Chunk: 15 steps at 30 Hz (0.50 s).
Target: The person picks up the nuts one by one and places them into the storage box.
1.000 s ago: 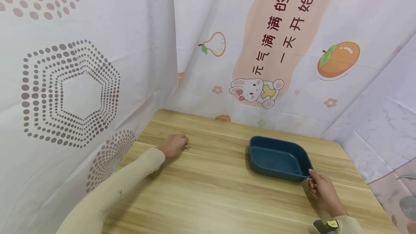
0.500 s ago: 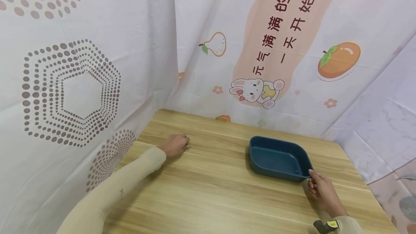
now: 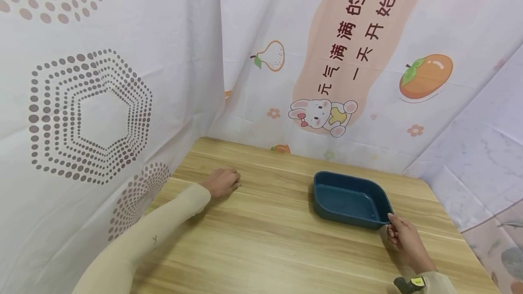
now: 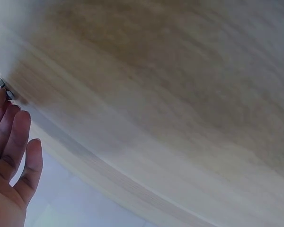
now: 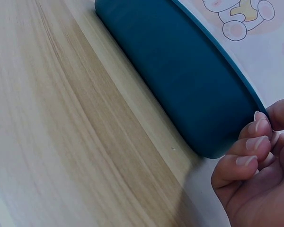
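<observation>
On the left part of the wooden table, my left hand (image 3: 222, 182) lies low over the surface, knuckles up. Its thumb and fingers pinch small shiny metal nuts (image 4: 9, 95), seen at the left edge of the left wrist view; the other fingers are loosely bent. Toward the right stands a dark blue, open rectangular box (image 3: 347, 218) with rounded corners. My right hand (image 3: 406, 238) grips the box's near right corner, thumb at the rim and fingers curled against the outer wall. One tiny speck shows on the box floor.
The wooden table (image 3: 261, 248) spans the space between both arms. Behind it hangs a white printed curtain (image 3: 245, 117) with fruit and a rabbit. A dotted curtain (image 3: 171, 80) borders the left side, and marble-patterned cloth (image 3: 478, 162) the right.
My left hand has slid slightly to the right, and its fingers now cover more of the small metal nuts. My right hand and the box have stayed in place.
</observation>
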Available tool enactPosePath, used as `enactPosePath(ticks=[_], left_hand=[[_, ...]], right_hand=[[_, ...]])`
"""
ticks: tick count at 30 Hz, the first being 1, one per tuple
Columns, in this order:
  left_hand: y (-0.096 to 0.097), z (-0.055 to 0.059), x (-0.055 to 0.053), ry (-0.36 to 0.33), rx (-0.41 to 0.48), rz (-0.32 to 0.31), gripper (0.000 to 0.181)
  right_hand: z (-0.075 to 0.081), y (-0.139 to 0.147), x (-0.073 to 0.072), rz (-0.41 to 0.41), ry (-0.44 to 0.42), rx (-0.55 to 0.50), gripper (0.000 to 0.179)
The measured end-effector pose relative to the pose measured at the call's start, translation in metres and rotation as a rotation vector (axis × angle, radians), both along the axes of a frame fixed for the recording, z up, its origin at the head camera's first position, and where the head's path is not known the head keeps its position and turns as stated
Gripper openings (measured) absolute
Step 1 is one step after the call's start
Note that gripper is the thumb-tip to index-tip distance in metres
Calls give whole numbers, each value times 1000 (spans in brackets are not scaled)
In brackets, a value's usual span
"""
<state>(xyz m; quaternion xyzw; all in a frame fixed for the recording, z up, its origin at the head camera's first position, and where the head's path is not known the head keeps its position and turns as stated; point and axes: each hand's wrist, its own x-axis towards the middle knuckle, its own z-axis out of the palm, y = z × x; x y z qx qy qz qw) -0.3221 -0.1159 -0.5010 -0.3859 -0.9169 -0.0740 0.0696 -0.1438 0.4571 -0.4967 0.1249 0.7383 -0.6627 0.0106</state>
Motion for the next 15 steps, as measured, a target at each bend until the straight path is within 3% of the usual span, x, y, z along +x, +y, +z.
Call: enactPosePath(ticks=[15], left_hand=[[1, -3, 1, -5, 21, 6, 6]], right_hand=[[-2, 1, -1, -2, 15, -19, 45]])
